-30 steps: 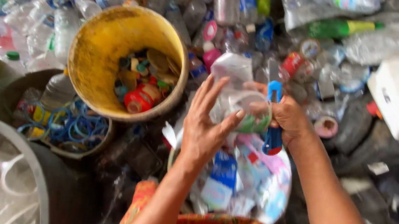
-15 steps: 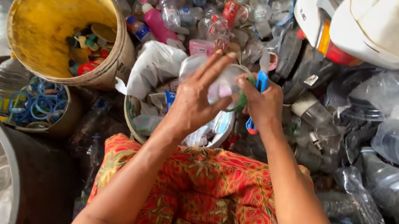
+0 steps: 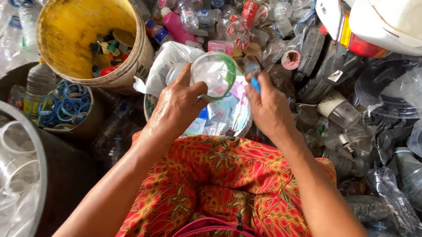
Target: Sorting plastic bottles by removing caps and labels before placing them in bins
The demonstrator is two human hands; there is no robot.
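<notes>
Currently I see left hand (image 3: 178, 109) closed around clear plastic cup (image 3: 213, 72) with green rim, mouth tilted toward camera, held above label-filled basin (image 3: 233, 117) by my lap. Right hand (image 3: 268, 107) closed on small blue tool (image 3: 254, 84), its tip just beside cup rim. Yellow bucket (image 3: 69, 19) of coloured caps sits left of hands. Tub of blue rings (image 3: 64, 110) below it. Bin of clear cups (image 3: 23, 140) at lower left. Crushed bottles all around.
</notes>
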